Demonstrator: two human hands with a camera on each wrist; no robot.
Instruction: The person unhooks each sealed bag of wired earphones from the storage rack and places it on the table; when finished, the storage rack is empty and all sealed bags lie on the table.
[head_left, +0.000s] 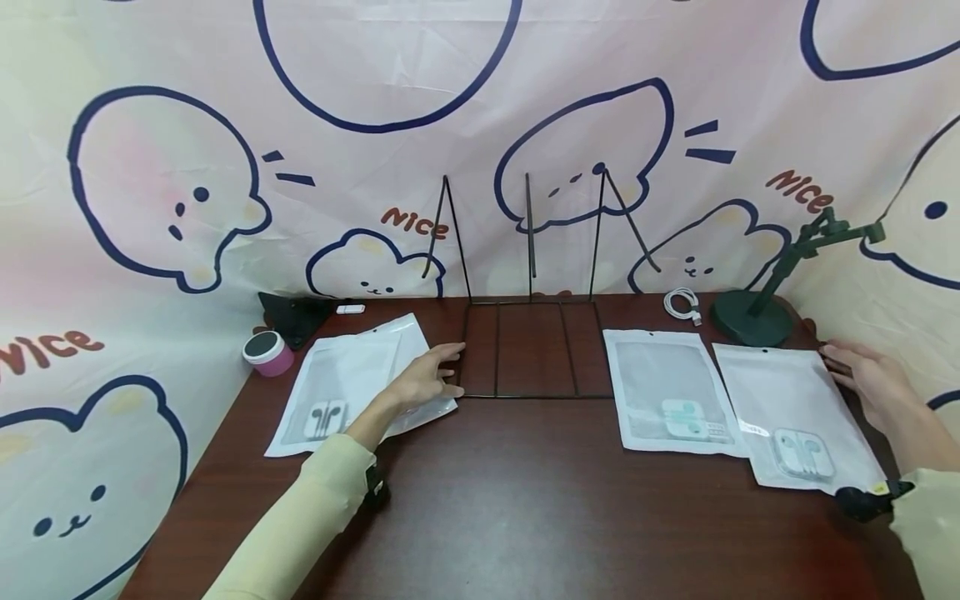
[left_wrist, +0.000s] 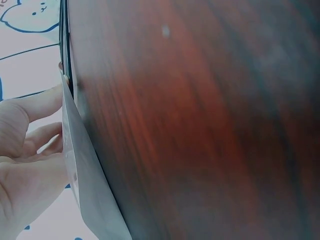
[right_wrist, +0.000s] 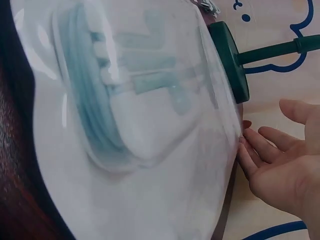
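My left hand (head_left: 420,382) lies over the right part of two overlapping white pouches (head_left: 348,362), fingers stretched toward a thin black wire rack (head_left: 536,397). In the left wrist view, its fingers and thumb are against or just behind a pouch edge (left_wrist: 95,200); whether they touch it is unclear. A case of white earphones (head_left: 326,419) shows through the front left pouch. On the right lie two more pouches, one (head_left: 656,367) partly over or beside another (head_left: 780,392), each with cased earphones (head_left: 803,454). My right hand (head_left: 873,387), fingers relaxed, is beside the outer pouch's right edge, holding nothing.
A green desk lamp (head_left: 752,318) stands at the back right, beside a coiled white cable (head_left: 681,305). At the back left are a pink jar (head_left: 272,358), a black object (head_left: 292,317) and a small white item (head_left: 350,309). A printed cloth (head_left: 375,167) hangs behind the table.
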